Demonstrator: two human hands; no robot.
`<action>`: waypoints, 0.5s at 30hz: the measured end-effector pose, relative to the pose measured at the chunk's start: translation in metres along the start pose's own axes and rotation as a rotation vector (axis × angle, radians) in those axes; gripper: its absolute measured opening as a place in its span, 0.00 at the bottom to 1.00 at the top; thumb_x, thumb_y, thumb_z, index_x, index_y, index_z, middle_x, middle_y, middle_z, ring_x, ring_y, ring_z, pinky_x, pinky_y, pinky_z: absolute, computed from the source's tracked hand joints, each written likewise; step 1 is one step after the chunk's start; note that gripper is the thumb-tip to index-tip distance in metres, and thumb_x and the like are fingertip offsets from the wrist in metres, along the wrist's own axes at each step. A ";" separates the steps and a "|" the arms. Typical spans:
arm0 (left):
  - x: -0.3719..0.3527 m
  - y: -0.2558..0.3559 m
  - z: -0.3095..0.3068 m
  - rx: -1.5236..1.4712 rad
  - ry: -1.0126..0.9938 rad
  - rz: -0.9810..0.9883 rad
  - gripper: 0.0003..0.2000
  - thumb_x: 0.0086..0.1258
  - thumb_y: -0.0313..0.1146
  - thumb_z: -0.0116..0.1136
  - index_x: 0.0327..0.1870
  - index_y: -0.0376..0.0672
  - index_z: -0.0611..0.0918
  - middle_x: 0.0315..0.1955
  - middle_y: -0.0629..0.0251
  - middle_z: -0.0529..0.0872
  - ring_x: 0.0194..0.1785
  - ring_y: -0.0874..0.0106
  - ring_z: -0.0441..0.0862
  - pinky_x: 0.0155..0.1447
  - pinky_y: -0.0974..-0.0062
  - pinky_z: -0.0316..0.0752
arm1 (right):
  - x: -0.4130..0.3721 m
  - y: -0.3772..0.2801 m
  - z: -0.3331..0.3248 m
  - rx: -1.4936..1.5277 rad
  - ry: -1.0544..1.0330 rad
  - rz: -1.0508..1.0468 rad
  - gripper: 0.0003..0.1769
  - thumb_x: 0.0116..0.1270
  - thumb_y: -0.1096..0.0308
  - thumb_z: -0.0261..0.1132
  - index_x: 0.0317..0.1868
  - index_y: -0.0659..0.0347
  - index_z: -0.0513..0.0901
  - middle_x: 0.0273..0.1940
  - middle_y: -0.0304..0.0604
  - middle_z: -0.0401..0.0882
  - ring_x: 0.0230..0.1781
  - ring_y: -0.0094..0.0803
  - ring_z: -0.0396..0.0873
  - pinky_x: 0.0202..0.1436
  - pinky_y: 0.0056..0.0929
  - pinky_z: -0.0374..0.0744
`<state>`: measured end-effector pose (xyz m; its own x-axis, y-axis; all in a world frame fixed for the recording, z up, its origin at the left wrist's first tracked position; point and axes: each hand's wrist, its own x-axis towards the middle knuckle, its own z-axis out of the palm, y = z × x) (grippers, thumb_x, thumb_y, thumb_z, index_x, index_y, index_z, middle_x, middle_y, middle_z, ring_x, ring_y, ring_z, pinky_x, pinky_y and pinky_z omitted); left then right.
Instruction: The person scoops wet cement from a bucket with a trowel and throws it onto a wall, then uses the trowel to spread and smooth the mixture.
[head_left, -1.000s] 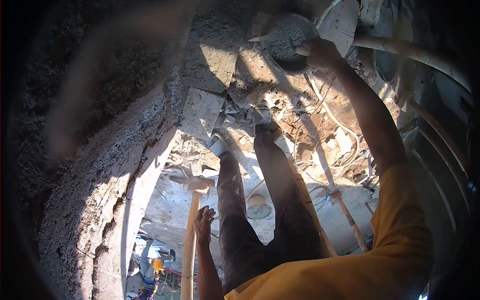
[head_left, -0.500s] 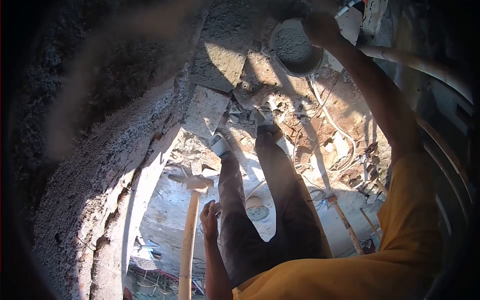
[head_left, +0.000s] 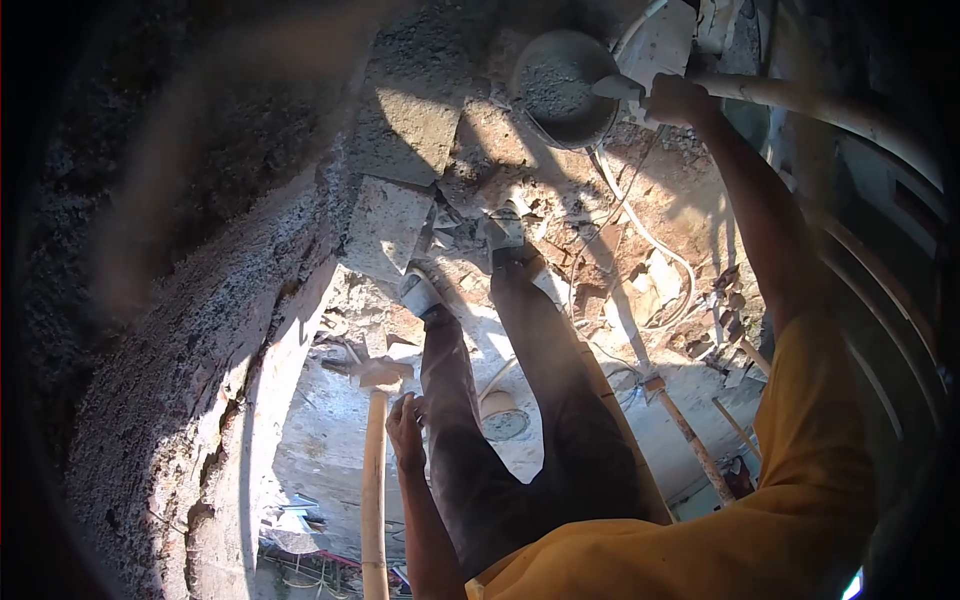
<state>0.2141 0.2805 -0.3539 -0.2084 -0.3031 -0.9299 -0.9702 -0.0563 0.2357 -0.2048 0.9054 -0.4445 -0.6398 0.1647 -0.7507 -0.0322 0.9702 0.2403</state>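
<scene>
Trowel (head_left: 616, 89) in the right hand (head_left: 678, 100), fingers clamped on its handle, blade at the right rim of a bucket (head_left: 578, 136) of grey mortar (head_left: 555, 90). It looks like scooping, calling next for a level blade. Left hand (head_left: 405, 432) beside a wooden pole (head_left: 373, 490), fingers curled; whether holding anything, I cannot tell.

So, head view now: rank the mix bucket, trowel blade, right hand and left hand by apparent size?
Largest to smallest:
1. Mix bucket, clearly.
2. Right hand and left hand: look alike, and nearness to the camera may differ, so unranked.
3. Trowel blade, the visible part.
</scene>
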 end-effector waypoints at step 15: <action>0.025 0.144 0.180 0.164 -0.284 0.126 0.25 0.83 0.46 0.59 0.68 0.35 0.81 0.59 0.52 0.89 0.62 0.63 0.88 0.65 0.63 0.80 | -0.166 0.030 0.075 1.765 -0.393 -0.001 0.24 0.74 0.46 0.72 0.43 0.63 0.87 0.17 0.28 0.65 0.15 0.18 0.62 0.20 0.26 0.58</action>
<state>0.0473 0.4360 -0.3936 -0.3315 -0.0195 -0.9433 -0.9369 0.1249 0.3267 -0.0420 0.9200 -0.3586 -0.4325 -0.0622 -0.8995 0.9015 -0.0455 -0.4304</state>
